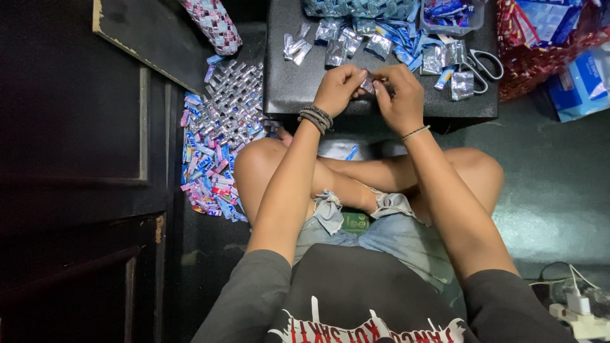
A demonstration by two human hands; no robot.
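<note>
Between both hands (372, 89), small folded silver foil strip (368, 82), creased.

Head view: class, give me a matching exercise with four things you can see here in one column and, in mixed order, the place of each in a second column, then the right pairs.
Things
1. scissors
2. woven mat of folded wrappers
3. small folded foil piece
4. white power strip

Places
A. on the floor, left of the person's knee
B. pinched between the left hand and right hand
C. bottom right corner, on the floor
D. right end of the black table

Pairs: 1-D, 2-A, 3-B, 4-C
</note>
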